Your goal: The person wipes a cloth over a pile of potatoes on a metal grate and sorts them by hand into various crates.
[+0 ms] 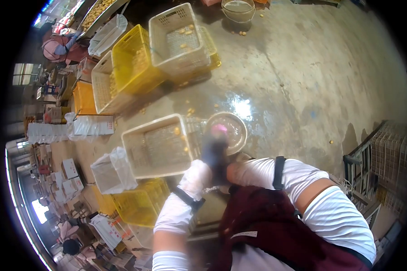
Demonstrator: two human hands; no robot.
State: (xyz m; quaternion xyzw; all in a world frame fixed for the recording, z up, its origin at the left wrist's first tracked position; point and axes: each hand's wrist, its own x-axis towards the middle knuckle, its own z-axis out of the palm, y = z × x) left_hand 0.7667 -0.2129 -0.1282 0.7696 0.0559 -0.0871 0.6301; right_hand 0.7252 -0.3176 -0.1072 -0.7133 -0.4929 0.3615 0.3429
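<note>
Both of my forearms, in white sleeves with black bands, reach to the middle of the view. My left hand (211, 153), dark and blurred, is close to the near-left rim of a round basin (243, 131) of water. My right hand (221, 170) is beside it, smeared and overlapping it. The fingers of both hands cannot be made out, nor anything in them. Something pink (220, 129) shows in the basin just past the hands. Left of them stands a white crate (156, 144) with a few small yellow-brown round items at its right side.
White (178, 40) and yellow crates (138, 58) with round items stand at the upper left. A bucket (238, 11) is at the top. Wire cages (391, 144) stand at the right. A person (61, 47) is at the upper left. The floor is wet near the basin.
</note>
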